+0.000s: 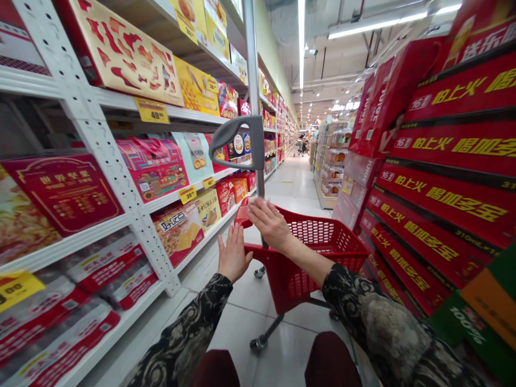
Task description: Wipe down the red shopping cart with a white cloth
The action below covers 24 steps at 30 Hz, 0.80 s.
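Note:
A red plastic shopping cart (282, 274) with a perforated basket stands in front of my knees. From its left end rises a grey metal pole (251, 64) with a grey loop handle (258, 142). My right hand (269, 223) lies flat, fingers stretched and together, over the cart's end close to the pole; its palm side is hidden. Lower and to the left, my left hand (234, 253) is spread open at the cart's outer edge. Whether its fingertips touch the rim I cannot tell. Neither hand shows anything gripped.
White shelves (121, 236) with boxed snacks and yellow price tags run along the left. Stacked red drink cartons (443, 193) rise close on the right. Between them a tiled aisle (288, 185) leads back past a display of packaged goods (332, 161). Wheels (258, 342) stick out below the cart.

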Motion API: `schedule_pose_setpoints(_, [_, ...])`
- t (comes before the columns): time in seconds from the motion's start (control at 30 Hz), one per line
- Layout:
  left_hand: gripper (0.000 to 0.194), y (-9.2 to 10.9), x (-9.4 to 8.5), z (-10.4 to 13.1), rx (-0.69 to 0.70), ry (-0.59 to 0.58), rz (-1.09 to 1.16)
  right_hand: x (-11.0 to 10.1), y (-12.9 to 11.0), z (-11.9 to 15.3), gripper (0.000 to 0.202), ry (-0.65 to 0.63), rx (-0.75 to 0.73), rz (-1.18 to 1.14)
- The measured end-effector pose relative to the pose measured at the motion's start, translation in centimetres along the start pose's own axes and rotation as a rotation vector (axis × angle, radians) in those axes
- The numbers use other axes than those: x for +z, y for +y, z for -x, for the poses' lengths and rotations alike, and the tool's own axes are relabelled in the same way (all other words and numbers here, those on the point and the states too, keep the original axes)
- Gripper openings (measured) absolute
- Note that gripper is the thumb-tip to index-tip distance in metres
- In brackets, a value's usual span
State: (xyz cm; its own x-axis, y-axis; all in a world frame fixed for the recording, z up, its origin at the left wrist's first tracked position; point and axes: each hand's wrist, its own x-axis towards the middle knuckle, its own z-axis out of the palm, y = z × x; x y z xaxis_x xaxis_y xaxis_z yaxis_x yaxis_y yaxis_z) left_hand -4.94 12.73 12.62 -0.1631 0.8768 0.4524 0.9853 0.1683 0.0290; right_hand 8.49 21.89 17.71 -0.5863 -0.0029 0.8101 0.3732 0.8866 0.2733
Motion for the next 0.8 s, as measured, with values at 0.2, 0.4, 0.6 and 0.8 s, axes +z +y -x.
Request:
schedule_pose_setpoints(0.2, [0.072,-1.3,0.7,1.4,0.011,-0.014,-0.020,2.7,-2.6,6.3,0.028,-0.109,-0.099,-0.046])
schedule_pose_setpoints(0.4, [0.072,-1.0,0.2,0.9,0.018,0.003,-0.005,2.6,-2.9,6.2,0.031,-0.071,-0.020,-0.096])
schedule_pose_setpoints(0.6, [0.075,-0.7,0.0,0.5,0.022,-0.006,0.030,3.2,-3.2,3.8,0.036,-0.049,0.089,-0.067])
schedule_pose_setpoints(0.8, [0.079,-1.7,0.6,1.9,0.027,-0.082,0.007,5.4,-6.1,9.3,0.037,-0.054,0.148,-0.115])
